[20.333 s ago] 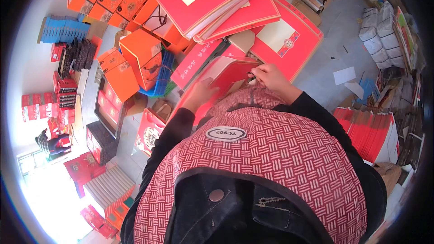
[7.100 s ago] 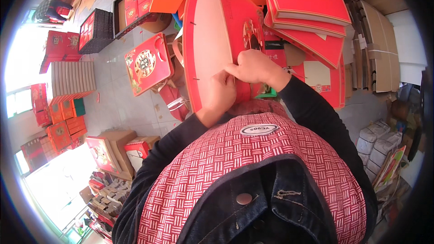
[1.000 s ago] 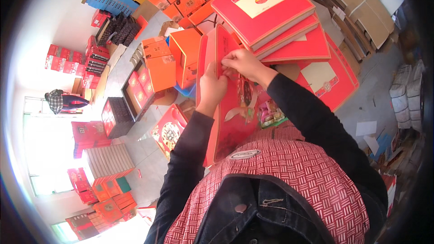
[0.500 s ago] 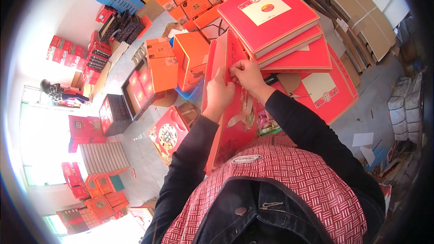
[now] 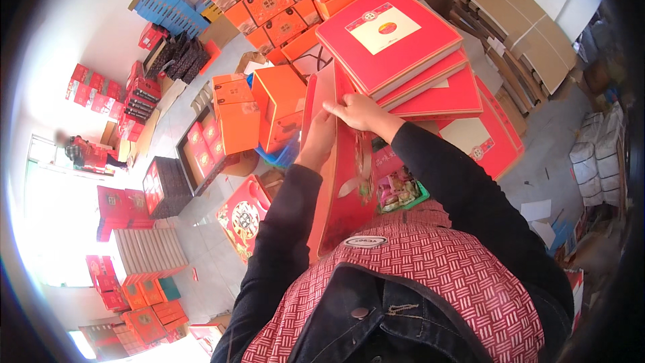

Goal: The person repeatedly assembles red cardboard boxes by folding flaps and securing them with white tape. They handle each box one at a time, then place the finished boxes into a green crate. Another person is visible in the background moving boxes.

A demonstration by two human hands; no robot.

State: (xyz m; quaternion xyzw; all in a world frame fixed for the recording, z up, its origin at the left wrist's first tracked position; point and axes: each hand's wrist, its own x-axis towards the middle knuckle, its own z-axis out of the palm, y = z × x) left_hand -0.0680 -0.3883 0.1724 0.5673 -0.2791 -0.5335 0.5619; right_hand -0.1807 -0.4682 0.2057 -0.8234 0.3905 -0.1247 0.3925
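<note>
Both hands stay at the tall red gift bag's (image 5: 342, 181) top edge, frame centre; left hand (image 5: 321, 136) grips its side, right hand (image 5: 359, 111) pinches rim, w/ stacked red boxes (image 5: 396, 40) just beside.

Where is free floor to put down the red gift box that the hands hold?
Bare grey floor lies right of the red flat boxes, before the white sacks. Another patch lies between the round-patterned red box and the white stack. Ahead, orange boxes crowd everything.

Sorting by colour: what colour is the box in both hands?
Red box, seen in the head view.
</note>
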